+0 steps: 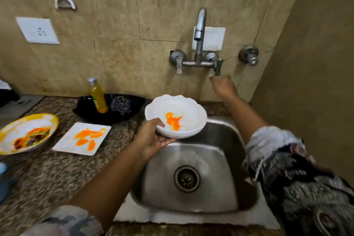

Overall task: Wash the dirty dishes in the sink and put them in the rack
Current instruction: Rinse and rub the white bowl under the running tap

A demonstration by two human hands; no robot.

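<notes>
left hand (151, 140) fingers grip white bowl (176, 116) rim over sink (226, 151) | right hand (223, 85) at tap handle (218, 67), grip unclear | bowl stiff, breakable, likely slippery wet; hold rim

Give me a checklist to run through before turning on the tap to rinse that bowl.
1. Bowl held firmly by the left hand: ok, fingers under it, thumb on the rim.
2. Right hand at the right tap handle: ok, fingertips reach it.
3. Bowl under the spout: cannot tell; it sits over the sink's back-left edge.
4. Water running: not ok, none visible.
5. Drain clear: ok.
6. Scrubber and soap bottle within reach: ok, on the black tray.
</notes>
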